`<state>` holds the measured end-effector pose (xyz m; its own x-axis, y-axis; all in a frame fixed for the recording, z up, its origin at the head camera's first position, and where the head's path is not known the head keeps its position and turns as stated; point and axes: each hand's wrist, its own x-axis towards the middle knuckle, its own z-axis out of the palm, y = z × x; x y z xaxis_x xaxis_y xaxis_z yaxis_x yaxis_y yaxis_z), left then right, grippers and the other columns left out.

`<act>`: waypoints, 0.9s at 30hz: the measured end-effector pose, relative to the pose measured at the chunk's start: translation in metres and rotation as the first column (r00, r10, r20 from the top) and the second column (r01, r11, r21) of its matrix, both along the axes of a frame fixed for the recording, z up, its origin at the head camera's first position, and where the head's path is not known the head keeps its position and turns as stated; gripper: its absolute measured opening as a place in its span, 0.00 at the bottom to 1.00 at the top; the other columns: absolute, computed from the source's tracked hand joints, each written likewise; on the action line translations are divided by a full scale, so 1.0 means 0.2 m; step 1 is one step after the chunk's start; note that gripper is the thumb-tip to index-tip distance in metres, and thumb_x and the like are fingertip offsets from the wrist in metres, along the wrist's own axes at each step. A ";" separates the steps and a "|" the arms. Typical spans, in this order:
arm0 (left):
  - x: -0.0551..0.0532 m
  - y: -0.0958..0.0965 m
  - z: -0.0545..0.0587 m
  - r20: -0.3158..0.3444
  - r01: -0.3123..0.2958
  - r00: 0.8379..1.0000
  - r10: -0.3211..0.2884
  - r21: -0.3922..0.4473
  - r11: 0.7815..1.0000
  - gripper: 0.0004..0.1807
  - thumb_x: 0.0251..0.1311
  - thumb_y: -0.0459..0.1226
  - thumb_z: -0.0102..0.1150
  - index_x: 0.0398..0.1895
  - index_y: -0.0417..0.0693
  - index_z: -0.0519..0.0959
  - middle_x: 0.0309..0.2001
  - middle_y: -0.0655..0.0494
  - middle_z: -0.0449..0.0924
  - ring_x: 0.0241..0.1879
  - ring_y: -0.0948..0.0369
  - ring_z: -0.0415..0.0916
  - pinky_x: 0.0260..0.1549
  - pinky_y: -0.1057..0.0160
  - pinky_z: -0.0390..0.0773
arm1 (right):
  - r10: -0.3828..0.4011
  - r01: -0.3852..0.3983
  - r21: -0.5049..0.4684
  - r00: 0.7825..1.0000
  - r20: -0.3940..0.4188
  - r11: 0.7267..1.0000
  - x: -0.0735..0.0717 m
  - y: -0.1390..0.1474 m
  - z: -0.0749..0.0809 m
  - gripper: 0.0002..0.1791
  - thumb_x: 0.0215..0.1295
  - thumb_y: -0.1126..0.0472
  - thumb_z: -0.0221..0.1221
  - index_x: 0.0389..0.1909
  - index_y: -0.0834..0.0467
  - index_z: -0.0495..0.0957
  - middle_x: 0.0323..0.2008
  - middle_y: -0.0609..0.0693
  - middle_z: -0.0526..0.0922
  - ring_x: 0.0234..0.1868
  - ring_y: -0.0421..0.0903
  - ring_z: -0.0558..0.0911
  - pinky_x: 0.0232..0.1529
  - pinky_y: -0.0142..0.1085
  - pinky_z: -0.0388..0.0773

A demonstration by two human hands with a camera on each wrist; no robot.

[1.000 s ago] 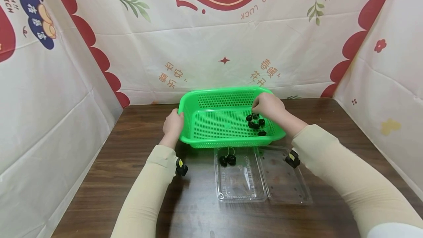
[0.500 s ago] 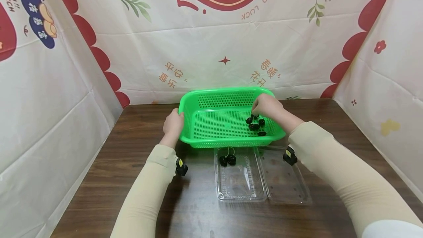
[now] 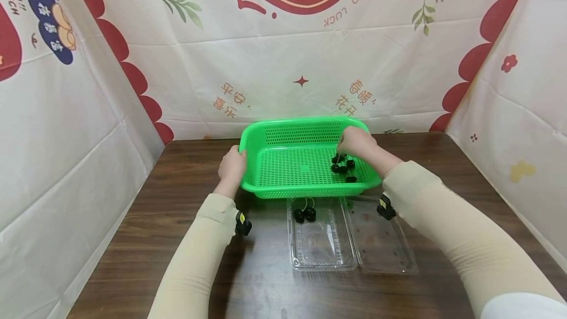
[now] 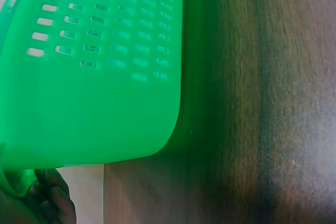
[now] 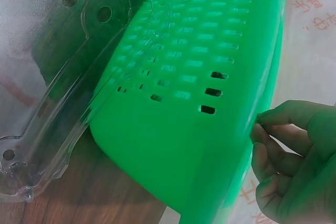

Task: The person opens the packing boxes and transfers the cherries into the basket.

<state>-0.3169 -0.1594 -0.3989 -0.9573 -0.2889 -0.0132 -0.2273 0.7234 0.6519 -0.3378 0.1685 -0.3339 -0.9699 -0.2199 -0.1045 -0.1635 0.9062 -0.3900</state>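
My left hand (image 3: 232,165) grips the left rim of a green plastic basket (image 3: 305,192) with a slotted base. In the left wrist view, curled fingers (image 4: 60,198) show under the basket's end. Over the basket's right end, my right hand (image 3: 358,143) points down and pinches a thin cherry stem between thumb and fingertips. Right below it, several dark cherries (image 3: 340,169) lie bunched on the basket floor, partly covered by the hand. One more cherry (image 3: 351,179) sits nearer the front right corner. The right wrist view has the thumb and fingers (image 5: 275,163) beyond the basket's rim.
In front of the basket lies an opened clear plastic clamshell box (image 3: 321,255), its lid (image 3: 385,250) folded out to the right. Two stemmed cherries (image 3: 305,215) rest inside it. A printed cloth (image 3: 274,58) encloses the wooden table (image 3: 168,240) behind and at both sides.
My right hand and forearm have shifted slightly left and down, and the cherries under the fingers have moved a little. My left hand and the box look the same.
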 end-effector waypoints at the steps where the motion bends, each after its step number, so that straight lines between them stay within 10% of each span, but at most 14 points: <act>1: 0.00 0.00 0.00 -0.001 -0.001 1.000 0.001 0.000 1.000 0.22 0.75 0.47 0.42 0.66 0.48 0.68 0.53 0.46 0.78 0.46 0.47 0.77 0.40 0.46 0.74 | -0.002 0.002 0.001 1.000 0.003 1.000 0.00 0.00 0.00 0.18 0.47 0.71 0.49 0.09 0.50 0.55 0.13 0.43 0.49 0.18 0.43 0.47 0.23 0.38 0.50; 27: 0.00 -0.01 0.00 0.007 0.007 1.000 -0.007 0.002 1.000 0.23 0.76 0.47 0.41 0.67 0.48 0.68 0.52 0.47 0.79 0.43 0.48 0.78 0.38 0.48 0.75 | 0.035 -0.023 -0.075 0.987 0.155 0.997 -0.13 0.01 -0.11 0.10 0.55 0.69 0.57 0.16 0.64 0.79 0.15 0.54 0.79 0.13 0.41 0.59 0.22 0.36 0.63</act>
